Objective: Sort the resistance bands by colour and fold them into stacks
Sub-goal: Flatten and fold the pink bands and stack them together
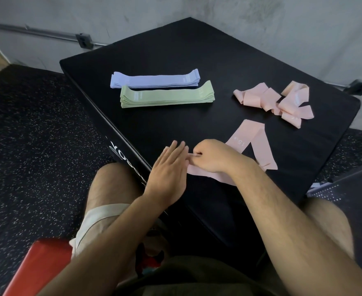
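At the far left a red pad [37, 263] shows beside the person's knee, above a dark speckled floor [26, 135]. A black padded surface [175, 129] stands on that floor, with white lettering along its near left side. Two tidy piles lie on its far left part. The lavender stack [154, 79] is farther back, and the green stack [167, 97] sits just in front of it, parallel and close beside it. Whether the two touch cannot be told. Nearer the person, at the surface's front edge, the left hand [169, 171] lies palm down with its fingers straight and held together. Its inner edge rests against the near end of a pink band [261, 146]. Directly beside it, touching fingertip to fingertip, the right hand [212, 157] is curled, with finger and thumb pinching a fold of that same band. The band runs under the right wrist and spreads out to the right in a V shape on the surface. One arm of the V is printed with "15". Farther back and to the right, well apart from the hands, the loose pink bands [282, 101] lie in a twisted, unfolded heap near the surface's right edge. A grey concrete wall [261, 28] rises behind, carrying a thin conduit. At the far right a dark perforated panel [350, 189] juts into view.
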